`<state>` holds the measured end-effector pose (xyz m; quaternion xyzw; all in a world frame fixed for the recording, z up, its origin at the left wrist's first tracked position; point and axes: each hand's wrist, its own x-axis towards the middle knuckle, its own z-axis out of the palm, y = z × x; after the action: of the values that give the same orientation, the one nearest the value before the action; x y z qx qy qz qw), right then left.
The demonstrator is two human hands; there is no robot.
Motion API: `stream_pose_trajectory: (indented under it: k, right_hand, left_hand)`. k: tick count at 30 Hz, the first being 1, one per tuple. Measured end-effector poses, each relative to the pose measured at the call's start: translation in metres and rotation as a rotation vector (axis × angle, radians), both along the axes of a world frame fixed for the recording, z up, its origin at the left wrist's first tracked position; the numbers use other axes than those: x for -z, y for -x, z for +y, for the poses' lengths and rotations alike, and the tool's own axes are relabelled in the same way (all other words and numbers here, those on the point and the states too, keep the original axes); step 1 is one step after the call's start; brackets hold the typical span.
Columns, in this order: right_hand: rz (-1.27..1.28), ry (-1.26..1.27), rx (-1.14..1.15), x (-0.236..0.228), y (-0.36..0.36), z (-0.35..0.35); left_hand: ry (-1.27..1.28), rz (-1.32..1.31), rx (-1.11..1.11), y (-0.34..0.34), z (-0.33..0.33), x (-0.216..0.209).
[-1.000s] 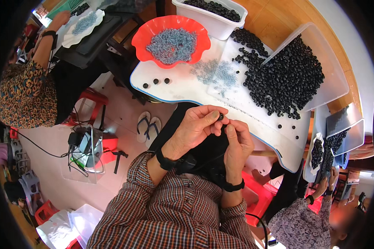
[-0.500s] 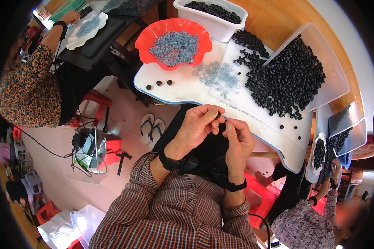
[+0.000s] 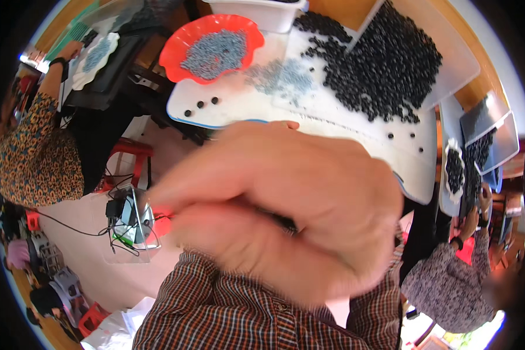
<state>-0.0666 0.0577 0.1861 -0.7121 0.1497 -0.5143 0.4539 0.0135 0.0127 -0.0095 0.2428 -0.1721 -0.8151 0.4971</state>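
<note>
My right hand (image 3: 332, 198) is raised close to the camera and fills the middle, smeared by motion. Its fingers and thumb point left; their tips are too blurred to show whether anything is between them. Only a fingertip of what seems to be my left hand (image 3: 290, 125) peeks out above it at the table edge; the rest is covered. On the white table (image 3: 216, 119) lie a big heap of small black ring-shaped parts (image 3: 385, 64) and scattered small bluish clear parts (image 3: 289, 76). A red wavy-rimmed bowl (image 3: 172, 55) holds more of the bluish parts.
A white bin (image 3: 268, 16) stands at the back, and a clear tub (image 3: 458, 52) lies tipped behind the heap. Coworkers sit at left (image 3: 41, 151) and right (image 3: 443, 286). A clear box with cables (image 3: 128, 219) is at left.
My right hand has come up from the table edge toward the camera, hiding the left hand, which held a small black part. The view has shifted, so the table sits higher and further left.
</note>
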Motion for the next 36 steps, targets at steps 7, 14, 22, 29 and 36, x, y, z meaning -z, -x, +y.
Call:
stream_pose_trajectory:
  k: [7, 14, 22, 29, 36]
  right_hand:
    - [-0.059, -0.112, 0.098, 0.002, 0.008, 0.009]
    - [-0.134, -0.221, 0.119, -0.015, 0.006, 0.024]
    - [-0.123, -0.409, 0.152, -0.028, 0.021, 0.042]
    - [-0.162, -0.473, 0.105, -0.037, 0.022, 0.058]
    - [-0.165, -0.591, 0.076, -0.045, 0.040, 0.071]
  left_hand:
    - [0.093, -0.034, -0.050, 0.009, 0.014, 0.007]
    - [0.070, -0.021, -0.010, 0.023, 0.018, 0.007]
    - [0.064, -0.066, -0.034, 0.011, 0.003, -0.002]
    - [0.066, -0.028, -0.053, 0.010, 0.006, 0.000]
    - [0.041, -0.011, -0.108, 0.008, 0.003, -0.003]
